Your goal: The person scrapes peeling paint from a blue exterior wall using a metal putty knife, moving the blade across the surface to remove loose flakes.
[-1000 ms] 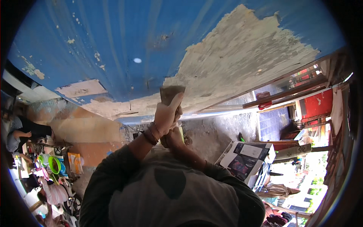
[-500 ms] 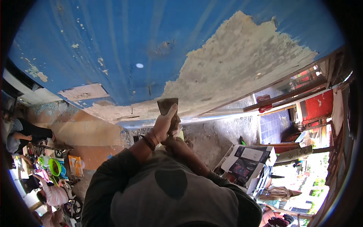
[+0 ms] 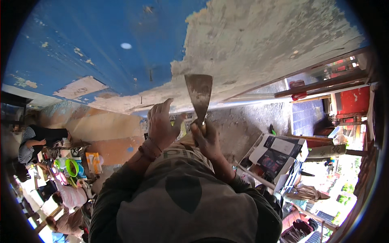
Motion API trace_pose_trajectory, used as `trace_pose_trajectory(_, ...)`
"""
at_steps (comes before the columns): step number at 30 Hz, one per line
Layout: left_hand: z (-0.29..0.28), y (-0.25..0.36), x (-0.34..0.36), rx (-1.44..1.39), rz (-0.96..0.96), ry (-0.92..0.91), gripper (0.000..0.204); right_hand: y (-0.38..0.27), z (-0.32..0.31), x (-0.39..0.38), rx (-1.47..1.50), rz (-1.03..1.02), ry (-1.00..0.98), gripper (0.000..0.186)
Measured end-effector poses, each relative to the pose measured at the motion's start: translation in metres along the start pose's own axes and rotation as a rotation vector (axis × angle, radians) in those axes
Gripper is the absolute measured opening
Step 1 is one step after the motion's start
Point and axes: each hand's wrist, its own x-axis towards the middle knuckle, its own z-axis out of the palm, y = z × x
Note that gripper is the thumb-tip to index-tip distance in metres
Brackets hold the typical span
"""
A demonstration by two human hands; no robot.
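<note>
A paint scraper (image 3: 200,92) with a wide, worn metal blade points up in front of the wall. My right hand (image 3: 207,141) is closed round its handle. To the left, my left hand (image 3: 161,126) is raised with fingers apart and holds nothing; a gap separates it from the scraper. The wall (image 3: 105,36) ahead has blue paint on its left part. On its right part the paint is gone and a rough grey patch (image 3: 251,44) shows. Whether the blade touches the wall I cannot tell.
At right stands an open carton (image 3: 273,156), with a red panel (image 3: 351,103) beyond. On the left, a seated person (image 3: 42,135) is near a green basin (image 3: 72,167) and an orange-and-white packet (image 3: 94,162). More people sit at lower left. A wooden beam (image 3: 324,87) runs along the right.
My left hand has come off the scraper and opened to the left. My right hand now holds the scraper alone, farther right, its blade fully in sight. The view has shifted right.
</note>
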Motion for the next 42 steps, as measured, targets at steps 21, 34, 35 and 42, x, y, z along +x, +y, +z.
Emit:
trace_pose_trajectory(21,-0.017,0.056,0.053,-1.381,-0.351,-0.395,0.054,-0.028,0.008,0.017,0.246,0.117,-0.287,0.047)
trace_pose_trajectory(34,-0.007,0.053,0.054,-1.215,-0.402,-0.289,0.055,-0.016,0.026,0.029,0.233,-0.304,-0.064,0.032)
trace_pose_trajectory(35,-0.008,0.051,0.058,-1.212,-0.397,-0.283,0.055,-0.02,0.026,0.029,0.296,-0.251,-0.093,0.032)
trace_pose_trajectory(42,-0.009,0.056,0.057,-1.205,-0.4,-0.272,0.051,-0.016,0.03,0.022,0.353,-0.243,-0.042,0.034)
